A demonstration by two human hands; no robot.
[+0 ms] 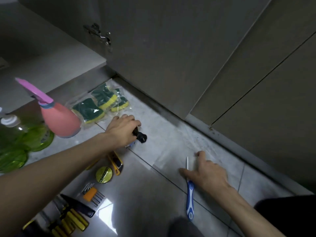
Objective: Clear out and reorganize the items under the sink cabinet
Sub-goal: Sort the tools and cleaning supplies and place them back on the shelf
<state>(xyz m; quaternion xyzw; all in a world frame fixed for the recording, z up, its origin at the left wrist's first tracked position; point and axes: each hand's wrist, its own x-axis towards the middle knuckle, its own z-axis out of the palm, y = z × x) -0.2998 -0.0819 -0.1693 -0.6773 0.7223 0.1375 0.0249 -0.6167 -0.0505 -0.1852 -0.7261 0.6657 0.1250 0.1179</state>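
Observation:
On the grey floor tiles, my left hand (122,130) is closed around a small black object (141,136) with a bit of blue showing beneath it; what the object is I cannot tell. My right hand (207,172) rests flat with fingers spread, over the handle of a blue and white brush (190,197) that lies on the floor. A clear plastic sheet (172,151) lies under and between both hands. A bag of green and yellow sponges (100,104) lies just beyond my left hand.
A pink spray bottle (59,119) and green plastic bottles (25,141) stand at the left. A yellow utility knife (117,164), a yellow tape roll (103,174), hex keys (90,194) and yellow-handled tools (71,218) lie near me. Grey cabinet doors (171,57) rise ahead.

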